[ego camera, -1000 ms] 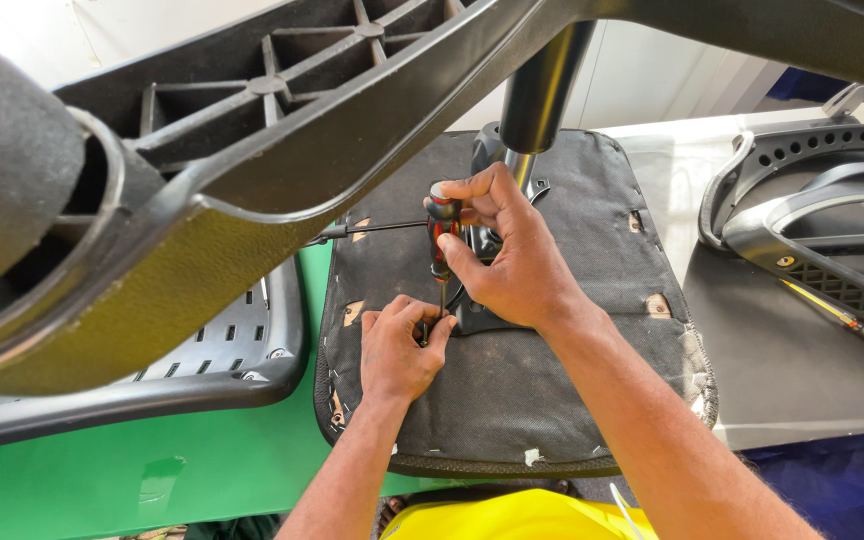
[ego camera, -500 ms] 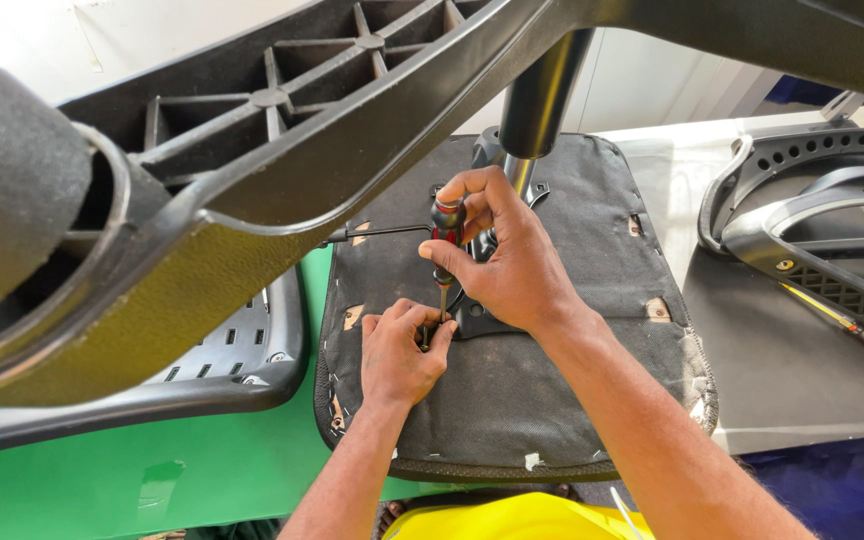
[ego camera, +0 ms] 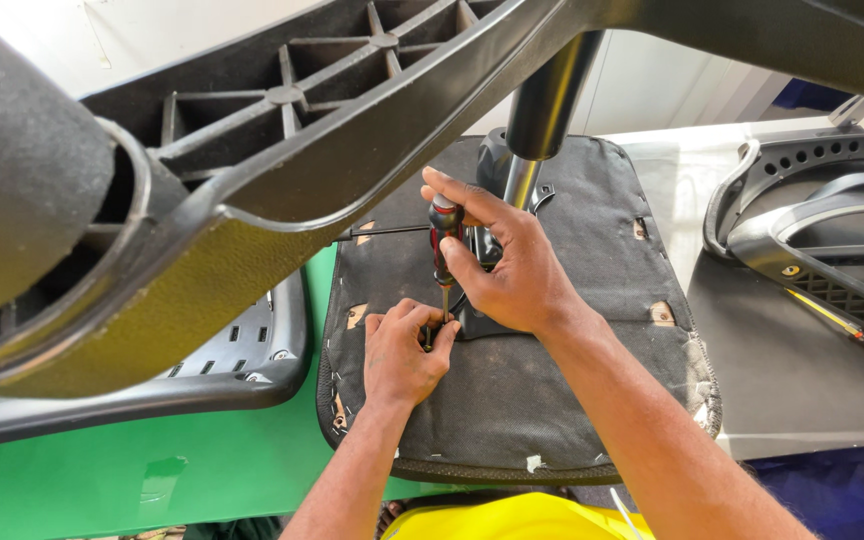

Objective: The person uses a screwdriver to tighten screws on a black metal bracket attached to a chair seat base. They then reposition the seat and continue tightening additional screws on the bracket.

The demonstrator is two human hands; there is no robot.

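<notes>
1. Right hand (ego camera: 512, 270) wraps a red-and-black screwdriver (ego camera: 443, 245), upright, tip down on the seat underside (ego camera: 552, 400).
2. Left hand (ego camera: 402, 350) pinches at the screwdriver tip, fingers pressed together.
3. Seat lies upside down on the table (ego camera: 792, 390).

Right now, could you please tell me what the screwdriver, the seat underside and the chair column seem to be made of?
Screwdriver: glossy red and black handle, probably plastic; thin bright shaft, apparently steel.
Seat underside: black matte fabric cover, seemingly thin non-woven cloth, since torn holes expose tan board, likely wood.
Chair column: smooth dark tube above a shiny silvery section, apparently painted and polished metal.
</notes>
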